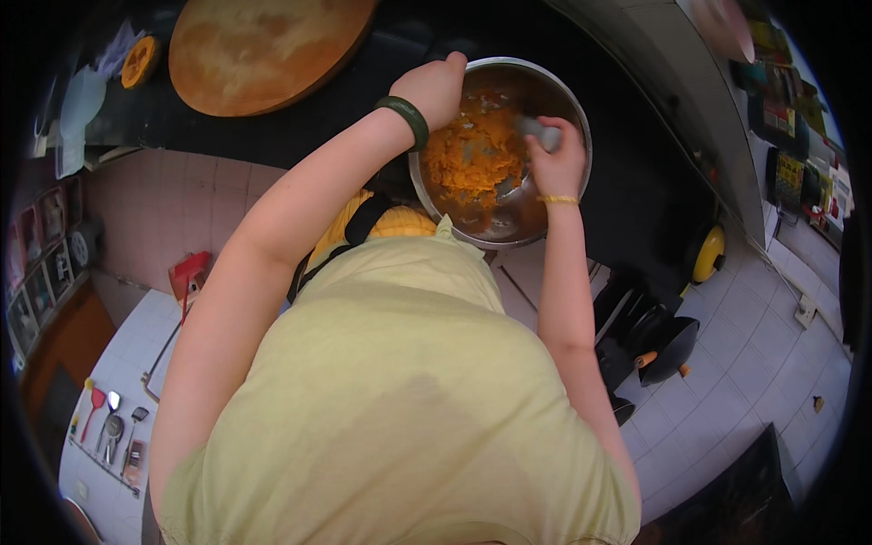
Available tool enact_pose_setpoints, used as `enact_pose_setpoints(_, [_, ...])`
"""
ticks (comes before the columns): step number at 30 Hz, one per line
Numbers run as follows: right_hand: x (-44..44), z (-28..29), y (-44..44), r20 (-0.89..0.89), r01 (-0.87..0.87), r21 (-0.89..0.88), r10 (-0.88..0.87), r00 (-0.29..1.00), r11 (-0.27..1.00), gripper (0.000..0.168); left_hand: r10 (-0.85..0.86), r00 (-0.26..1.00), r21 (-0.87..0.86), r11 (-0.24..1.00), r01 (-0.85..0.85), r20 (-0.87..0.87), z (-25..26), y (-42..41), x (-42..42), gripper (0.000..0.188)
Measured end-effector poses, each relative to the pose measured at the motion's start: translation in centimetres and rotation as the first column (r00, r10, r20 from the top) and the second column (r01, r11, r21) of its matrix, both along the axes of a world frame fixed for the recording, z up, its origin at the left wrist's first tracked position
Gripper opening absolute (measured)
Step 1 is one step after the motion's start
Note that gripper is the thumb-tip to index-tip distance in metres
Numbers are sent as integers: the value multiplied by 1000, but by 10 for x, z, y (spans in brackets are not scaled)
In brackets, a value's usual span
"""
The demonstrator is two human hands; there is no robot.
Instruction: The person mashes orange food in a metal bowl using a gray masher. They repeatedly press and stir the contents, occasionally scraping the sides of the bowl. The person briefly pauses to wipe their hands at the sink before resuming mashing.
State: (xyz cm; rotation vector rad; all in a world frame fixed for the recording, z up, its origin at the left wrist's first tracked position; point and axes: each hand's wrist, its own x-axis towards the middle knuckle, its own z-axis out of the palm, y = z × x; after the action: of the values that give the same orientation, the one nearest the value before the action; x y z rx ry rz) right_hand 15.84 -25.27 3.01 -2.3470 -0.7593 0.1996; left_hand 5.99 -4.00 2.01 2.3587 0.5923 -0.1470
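A large stainless steel bowl [502,235] stands at the edge of the dark counter. Mashed orange food [470,153], which looks like pumpkin, lies in it with small pale patches. My left hand [432,85], below a dark green bangle [409,119], grips the bowl's upper left rim. Inside the bowl at the right, my right hand [560,158] is closed around a greyish object [543,134], blurred and partly hidden by the fingers; its kind is unclear. That object is beside the mash; whether it touches the mash cannot be told.
A round wooden board [262,51] lies on the counter at the upper left. Beside it are a cut pumpkin piece [139,62] and a translucent plastic utensil [80,109]. Dark pans [671,351] and a yellow lid [708,253] are at the right. Bottles and jars line the upper right.
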Motion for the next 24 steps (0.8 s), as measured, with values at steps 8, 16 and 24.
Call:
enact_pose_setpoints(8, [4,-11,-21,-85,51,61,-46,995,997,29,-5,1000,19,1000,5,6,3,1,0,28])
enact_pose_setpoints(16, [-20,15,-18,-134,3,75,7,991,997,33,18,1000,9,1000,-18,8,-2,-1,-3,29])
enact_pose_setpoints(24, [-28,27,-16,-322,167,239,-85,943,957,34,13,1000,24,1000,-13,9,-4,1,-3,27])
